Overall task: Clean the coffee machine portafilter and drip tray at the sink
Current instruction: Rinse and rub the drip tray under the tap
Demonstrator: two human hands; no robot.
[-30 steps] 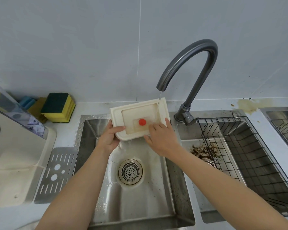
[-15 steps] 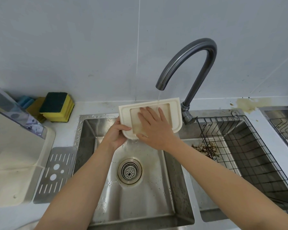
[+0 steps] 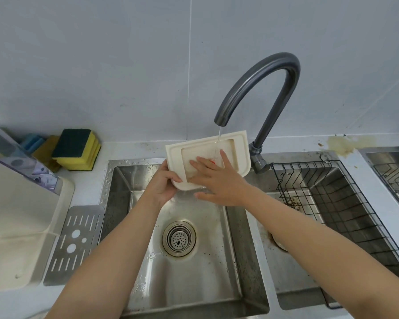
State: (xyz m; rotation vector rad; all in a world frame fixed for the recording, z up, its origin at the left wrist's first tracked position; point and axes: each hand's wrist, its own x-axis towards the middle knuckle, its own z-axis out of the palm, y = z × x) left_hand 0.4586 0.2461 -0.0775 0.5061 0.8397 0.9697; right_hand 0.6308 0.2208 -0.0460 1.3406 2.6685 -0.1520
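Currently the left hand (image 3: pixel 161 187) pinches the tilted drip tray (image 3: pixel 237 155) over the sink (image 3: pixel 194 284); the right hand (image 3: pixel 219 180) lies flat, fingers spread, inside it. Wet plastic may slip; the faucet (image 3: pixel 258 88) stream may splash the worktop (image 3: pixel 134 149).

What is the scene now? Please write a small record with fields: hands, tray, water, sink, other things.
left hand: left hand grips the drip tray's left edge
right hand: right hand lies flat on the tray's inside
tray: cream drip tray, tilted, held over the sink
water: thin stream from the faucet lands on the tray
sink: left basin wet, strainer in drain
other things: sponges, metal grate, wire basket
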